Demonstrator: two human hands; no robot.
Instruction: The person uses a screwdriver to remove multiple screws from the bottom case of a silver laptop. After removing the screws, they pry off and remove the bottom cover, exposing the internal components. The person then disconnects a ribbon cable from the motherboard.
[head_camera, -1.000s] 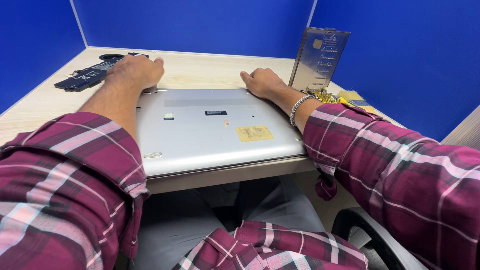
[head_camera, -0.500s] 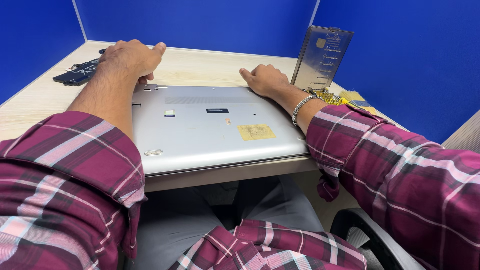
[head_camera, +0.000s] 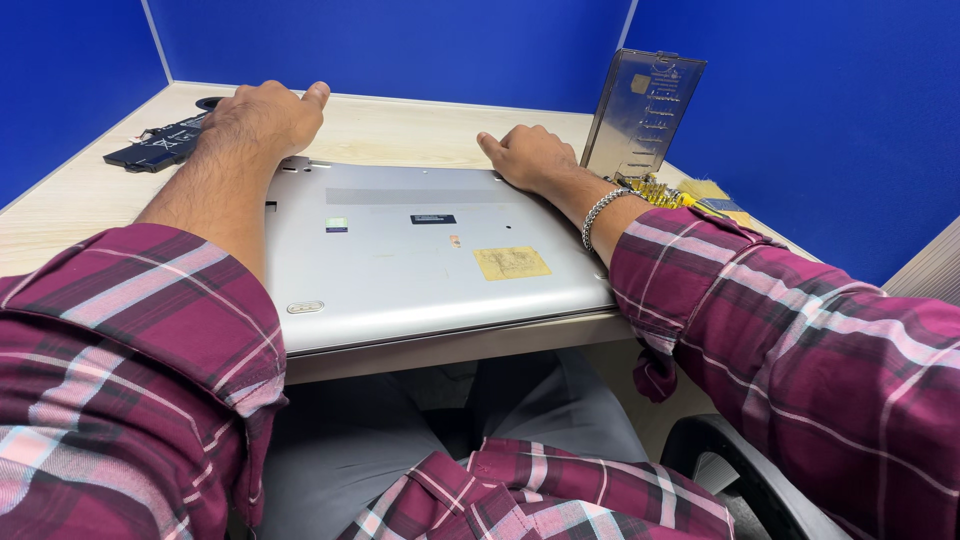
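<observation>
We're resting our left hand (head_camera: 262, 122) and right hand (head_camera: 533, 156), fingers loosely curled (gripping nothing), on the far corners of the upturned silver laptop (head_camera: 420, 250).

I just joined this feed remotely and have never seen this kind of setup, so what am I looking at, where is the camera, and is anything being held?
The camera sits on a person's head and looks down at their own two arms in plaid sleeves. No machine is involved. A silver laptop lies closed, underside up, on a pale wooden desk between blue partition walls. The left hand rests at the laptop's far left corner; the right hand, with a bracelet on its wrist, rests at the far right corner. Neither grips anything. A black flat part lies far left; a clear plastic case lid stands upright on the right.
</observation>
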